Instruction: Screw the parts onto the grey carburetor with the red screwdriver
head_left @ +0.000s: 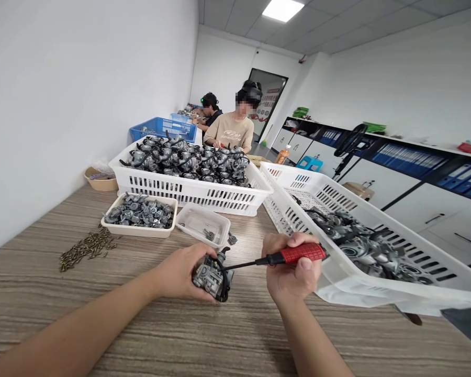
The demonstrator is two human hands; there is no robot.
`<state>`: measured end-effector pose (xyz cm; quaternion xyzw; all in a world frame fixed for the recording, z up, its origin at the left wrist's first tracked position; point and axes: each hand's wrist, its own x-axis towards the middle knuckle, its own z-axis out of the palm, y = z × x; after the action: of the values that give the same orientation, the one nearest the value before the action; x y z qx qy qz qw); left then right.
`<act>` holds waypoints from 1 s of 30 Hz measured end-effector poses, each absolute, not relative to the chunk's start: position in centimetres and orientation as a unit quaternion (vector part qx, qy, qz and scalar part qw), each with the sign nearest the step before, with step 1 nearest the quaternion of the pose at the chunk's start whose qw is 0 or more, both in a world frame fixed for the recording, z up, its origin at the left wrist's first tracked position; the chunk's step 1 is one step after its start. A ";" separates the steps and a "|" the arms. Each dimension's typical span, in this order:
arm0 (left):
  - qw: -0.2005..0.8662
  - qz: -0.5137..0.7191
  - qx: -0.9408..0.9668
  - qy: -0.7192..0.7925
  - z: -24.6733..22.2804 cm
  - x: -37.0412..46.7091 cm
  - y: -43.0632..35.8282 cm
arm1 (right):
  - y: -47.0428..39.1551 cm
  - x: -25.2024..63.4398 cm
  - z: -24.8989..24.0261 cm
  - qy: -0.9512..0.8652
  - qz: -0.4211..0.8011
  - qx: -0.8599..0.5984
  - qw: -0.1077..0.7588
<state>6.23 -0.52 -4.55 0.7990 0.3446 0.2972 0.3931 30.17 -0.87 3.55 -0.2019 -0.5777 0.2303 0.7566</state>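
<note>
My left hand [182,275] is wrapped round a grey metal carburetor-like part [209,278] with a black hose, held low over the wooden table. In my right hand [292,272] is a red-handled screwdriver [302,253], its black shaft pointing left. The screwdriver's tip is at the right side of the metal part, by the hose; whether it touches a screw is too small to tell. Just behind the part, a small grey piece [232,239] lies beside a shallow clear tray [185,228] with a few small pieces in it.
A beige tray [137,230] of small grey parts and a pile of brass-coloured screws [87,250] are at the left. Behind stands a white crate [235,201] full of metal parts. Another white crate [337,264] is at the right. Two people sit farther back.
</note>
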 end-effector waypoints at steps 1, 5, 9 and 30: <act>0.379 0.291 0.809 0.342 -4.5 6.2 -0.5 | -1.0 30.0 3.6 -0.583 0.221 -0.196 0.756; 0.336 0.274 0.833 0.344 -4.5 6.1 -0.9 | -1.7 29.4 3.8 -0.607 0.175 -0.180 0.754; 0.300 0.257 0.843 0.365 -4.3 6.2 -1.5 | -2.2 29.0 4.1 -0.615 0.157 -0.176 0.753; 0.162 0.196 0.838 0.482 -2.9 7.0 -3.8 | -3.3 28.9 4.3 -0.605 0.143 -0.182 0.762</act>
<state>7.00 -3.78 -2.91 0.8383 0.4820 0.1964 0.1623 28.88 -3.32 4.29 -0.1824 -0.6052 0.1433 0.7615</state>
